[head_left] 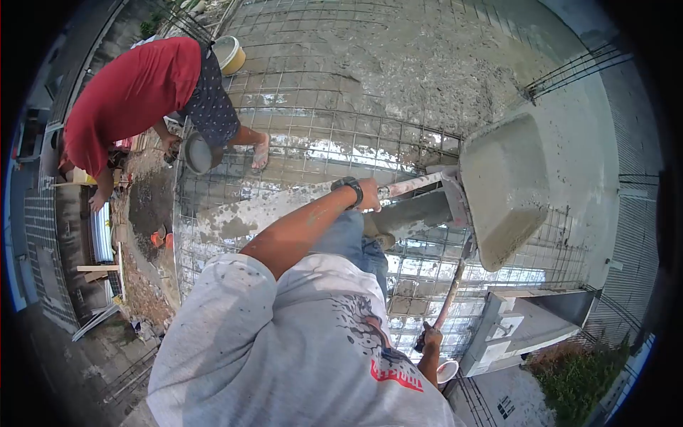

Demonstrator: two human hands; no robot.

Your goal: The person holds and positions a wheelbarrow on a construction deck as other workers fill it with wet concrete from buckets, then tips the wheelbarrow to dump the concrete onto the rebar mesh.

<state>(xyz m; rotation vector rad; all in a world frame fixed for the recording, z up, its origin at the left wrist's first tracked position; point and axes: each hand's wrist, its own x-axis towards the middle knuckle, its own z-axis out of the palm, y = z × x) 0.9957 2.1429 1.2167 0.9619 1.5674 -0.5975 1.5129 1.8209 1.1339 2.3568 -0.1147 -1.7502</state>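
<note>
A wheelbarrow (509, 186) stands in front of me, its tray coated inside with grey wet concrete. My left hand (368, 194), with a dark watch (348, 188) at the wrist, is closed round its left handle (416, 185), which is smeared with concrete. Lower down, my right hand (429, 339) grips the other handle (449, 293). Part of that hand is dark, and I cannot tell whether it is a glove or dirt.
Steel mesh (320, 128) spans the floor, with wet concrete (427, 64) spread beyond. A co-worker in a red shirt (135, 96) bends at the left edge beside a grey bucket (199, 154). A yellowish bucket (229, 55) stands behind. Rebar (580, 71) juts out at right.
</note>
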